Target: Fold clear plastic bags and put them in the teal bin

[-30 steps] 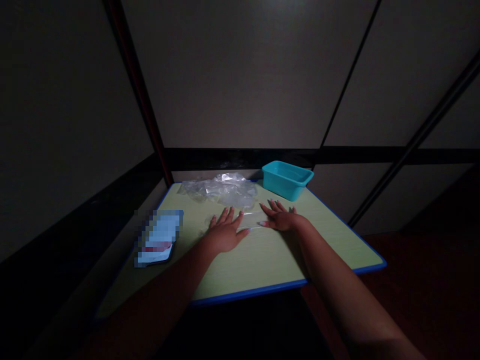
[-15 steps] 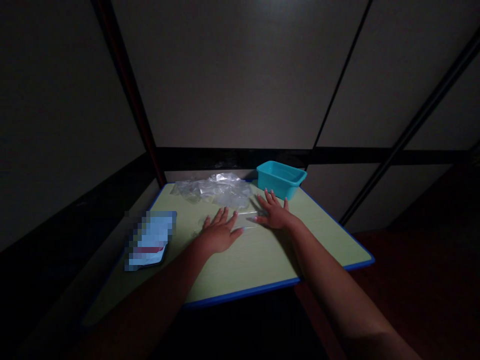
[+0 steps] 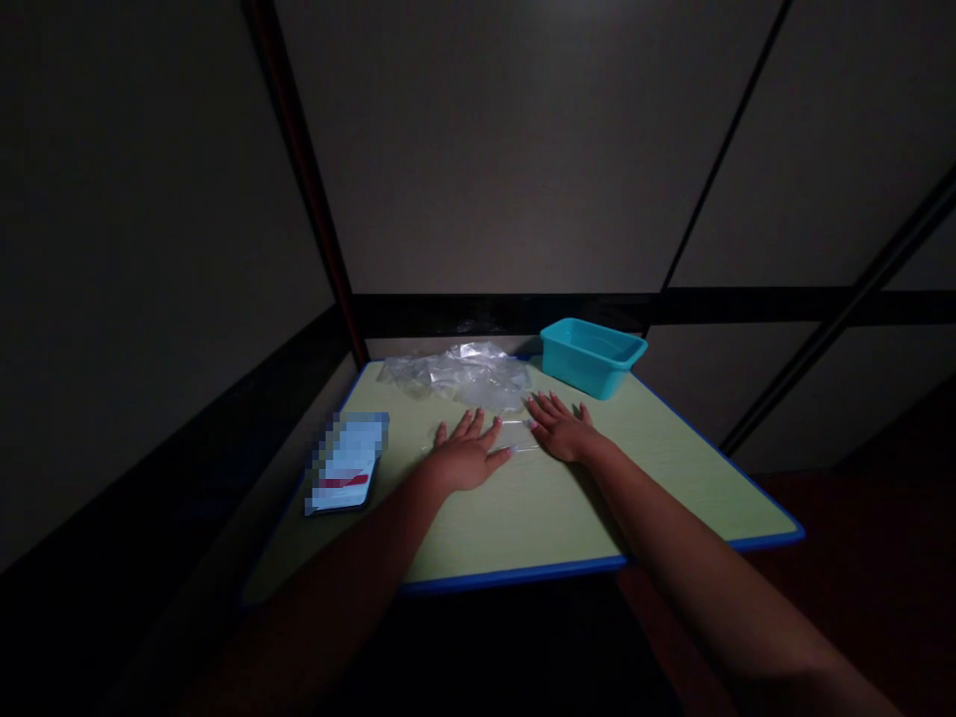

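Note:
My left hand (image 3: 467,456) lies palm down with its fingers spread on the left part of a flat strip of clear plastic (image 3: 518,435), which looks like a small bag. On the strip's right end rests my right hand (image 3: 562,430), also flat, its fingers stretched forward and the thumb side toward my left hand. Both palms hide much of the plastic. Just beyond the fingertips is a crumpled heap of clear plastic bags (image 3: 467,373).
A turquoise plastic basket (image 3: 590,363) stands at the back right of the pale green, blue-edged table (image 3: 523,538). To the left lies a phone (image 3: 348,463) with a lit, blurred screen. Wall panels (image 3: 493,149) close off the back and left sides.
The camera has turned slightly left, so everything sits farther right in the picture. My right hand has slid a little left, away from the basket and closer to my left hand.

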`<state>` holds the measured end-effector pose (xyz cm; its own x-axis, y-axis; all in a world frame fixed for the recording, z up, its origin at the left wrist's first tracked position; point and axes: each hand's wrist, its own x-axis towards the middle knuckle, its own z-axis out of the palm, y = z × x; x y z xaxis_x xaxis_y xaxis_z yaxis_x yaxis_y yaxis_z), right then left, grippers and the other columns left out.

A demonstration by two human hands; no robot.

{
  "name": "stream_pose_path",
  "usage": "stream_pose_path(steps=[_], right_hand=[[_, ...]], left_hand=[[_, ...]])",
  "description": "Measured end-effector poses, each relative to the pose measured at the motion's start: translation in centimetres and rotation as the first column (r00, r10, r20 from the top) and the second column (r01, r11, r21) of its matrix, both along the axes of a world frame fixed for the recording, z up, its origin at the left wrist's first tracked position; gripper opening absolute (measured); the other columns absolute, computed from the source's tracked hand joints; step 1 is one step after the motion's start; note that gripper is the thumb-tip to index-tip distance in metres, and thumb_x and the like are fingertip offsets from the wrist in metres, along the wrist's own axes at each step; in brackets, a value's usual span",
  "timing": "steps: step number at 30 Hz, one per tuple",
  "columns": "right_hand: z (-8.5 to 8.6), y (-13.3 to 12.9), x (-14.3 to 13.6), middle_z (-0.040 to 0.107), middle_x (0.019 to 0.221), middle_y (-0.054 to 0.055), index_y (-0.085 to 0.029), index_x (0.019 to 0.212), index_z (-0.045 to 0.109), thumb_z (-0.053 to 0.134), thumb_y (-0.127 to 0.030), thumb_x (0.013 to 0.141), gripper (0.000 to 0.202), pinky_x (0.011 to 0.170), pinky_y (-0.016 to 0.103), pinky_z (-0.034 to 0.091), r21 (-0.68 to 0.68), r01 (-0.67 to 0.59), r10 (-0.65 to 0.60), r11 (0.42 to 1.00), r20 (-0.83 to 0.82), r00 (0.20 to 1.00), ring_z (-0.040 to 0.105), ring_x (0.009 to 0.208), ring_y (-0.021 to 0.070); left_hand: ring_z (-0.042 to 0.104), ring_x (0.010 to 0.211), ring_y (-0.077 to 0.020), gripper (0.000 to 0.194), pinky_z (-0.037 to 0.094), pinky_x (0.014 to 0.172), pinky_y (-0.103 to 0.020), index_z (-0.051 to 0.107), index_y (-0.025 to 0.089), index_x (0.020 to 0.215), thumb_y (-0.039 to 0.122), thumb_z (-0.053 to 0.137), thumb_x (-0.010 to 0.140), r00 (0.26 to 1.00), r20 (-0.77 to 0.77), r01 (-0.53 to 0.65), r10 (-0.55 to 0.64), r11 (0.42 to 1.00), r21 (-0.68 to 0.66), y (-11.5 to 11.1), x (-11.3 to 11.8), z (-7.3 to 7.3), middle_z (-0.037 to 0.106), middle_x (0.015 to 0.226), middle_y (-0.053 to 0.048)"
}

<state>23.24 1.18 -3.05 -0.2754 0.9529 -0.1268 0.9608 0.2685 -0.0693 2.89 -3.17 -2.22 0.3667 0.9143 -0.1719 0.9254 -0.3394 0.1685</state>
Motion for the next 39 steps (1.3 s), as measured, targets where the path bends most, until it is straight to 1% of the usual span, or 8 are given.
stream_pose_path(steps=[4, 7, 10, 14, 18, 23, 32, 39], right_hand=[[0.1, 0.0, -0.1, -0.004, 0.151, -0.001, -0.029, 0.145, 0.000, 0.010, -0.049, 0.091, 0.058, 0.103, 0.062, 0.004, -0.018, 0.013, -0.013, 1.000, 0.018, 1.000, -0.004, 0.138, 0.0224], [0.1, 0.0, -0.2, -0.003, 0.151, 0.000, -0.029, 0.145, 0.000, 0.010, -0.049, 0.091, 0.058, 0.103, 0.062, 0.005, -0.014, 0.012, -0.012, 1.000, 0.021, 1.000, -0.003, 0.138, 0.0225], [0.2, -0.1, -0.3, -0.002, 0.151, 0.000, -0.029, 0.145, 0.001, 0.011, -0.048, 0.091, 0.058, 0.102, 0.063, 0.007, -0.014, 0.016, -0.016, 1.000, 0.021, 1.000, -0.002, 0.138, 0.0231], [0.4, -0.2, -0.4, 0.000, 0.152, 0.001, -0.029, 0.145, 0.007, 0.014, -0.045, 0.092, 0.056, 0.102, 0.063, 0.010, -0.027, 0.003, -0.002, 1.000, 0.041, 0.999, -0.001, 0.138, 0.0234], [0.6, -0.2, -0.4, 0.002, 0.152, 0.002, -0.028, 0.145, 0.011, 0.015, -0.042, 0.092, 0.055, 0.102, 0.062, 0.013, -0.040, -0.006, 0.008, 0.999, 0.052, 0.999, -0.001, 0.138, 0.0233], [0.4, 0.0, -0.4, 0.000, 0.152, 0.001, -0.026, 0.145, 0.004, 0.015, -0.043, 0.091, 0.058, 0.103, 0.060, 0.013, -0.035, 0.009, -0.008, 0.999, 0.036, 0.999, -0.001, 0.138, 0.0230], [0.2, 0.0, -0.3, 0.000, 0.152, 0.001, -0.027, 0.145, 0.005, 0.014, -0.043, 0.092, 0.056, 0.105, 0.057, 0.014, -0.018, 0.016, -0.015, 1.000, 0.015, 1.000, -0.003, 0.138, 0.0227], [0.4, -0.1, -0.3, 0.000, 0.152, 0.000, -0.029, 0.145, 0.005, 0.013, -0.044, 0.092, 0.056, 0.104, 0.058, 0.014, -0.020, 0.026, -0.026, 0.999, 0.001, 1.000, -0.004, 0.138, 0.0229]], left_hand=[[-0.004, 0.138, -0.0285, 0.069, 0.006, 0.102, -0.063, 0.010, 0.034, 0.143, 0.068, 0.012, 0.083, 0.999, 0.004, -0.053, 0.053, 0.999, 0.012, -0.1, -0.3, 0.0, 0.002, 0.152, -0.007], [-0.004, 0.138, -0.0277, 0.070, 0.004, 0.102, -0.064, 0.013, 0.027, 0.144, 0.066, 0.010, 0.085, 0.996, 0.026, -0.084, 0.081, 0.986, 0.146, -0.4, 0.2, 0.1, 0.005, 0.151, -0.011], [-0.003, 0.139, -0.0234, 0.069, 0.004, 0.105, -0.059, 0.012, 0.022, 0.144, 0.061, 0.011, 0.088, 0.998, 0.058, -0.002, -0.015, 0.956, 0.292, -1.0, 1.6, 0.4, 0.005, 0.151, -0.010], [-0.002, 0.139, -0.0203, 0.068, 0.006, 0.108, -0.056, 0.007, 0.019, 0.145, 0.058, 0.011, 0.089, 0.974, 0.055, 0.190, -0.220, 0.926, 0.327, -1.5, 3.6, 0.6, 0.003, 0.152, -0.005], [0.001, 0.139, -0.0182, 0.068, 0.007, 0.109, -0.054, 0.005, 0.016, 0.144, 0.057, 0.010, 0.090, 0.954, 0.043, 0.272, -0.296, 0.919, 0.285, -1.3, 4.0, 0.3, 0.003, 0.152, -0.005], [0.008, 0.139, -0.0158, 0.066, 0.009, 0.109, -0.053, 0.004, 0.016, 0.144, 0.054, 0.007, 0.091, 0.950, 0.061, 0.293, -0.306, 0.942, 0.165, -0.7, 3.4, -0.5, 0.006, 0.151, -0.005], [0.000, 0.139, -0.0205, 0.069, 0.006, 0.106, -0.059, 0.001, 0.022, 0.144, 0.061, 0.006, 0.087, 0.966, 0.022, 0.253, -0.257, 0.962, 0.105, -0.7, 3.2, -0.3, 0.001, 0.152, -0.005], [-0.003, 0.139, -0.0243, 0.072, 0.006, 0.105, -0.060, 0.000, 0.027, 0.144, 0.066, 0.009, 0.085, 0.990, 0.037, 0.132, -0.134, 0.989, 0.066, -0.5, 2.4, -0.2, 0.001, 0.152, -0.006]])
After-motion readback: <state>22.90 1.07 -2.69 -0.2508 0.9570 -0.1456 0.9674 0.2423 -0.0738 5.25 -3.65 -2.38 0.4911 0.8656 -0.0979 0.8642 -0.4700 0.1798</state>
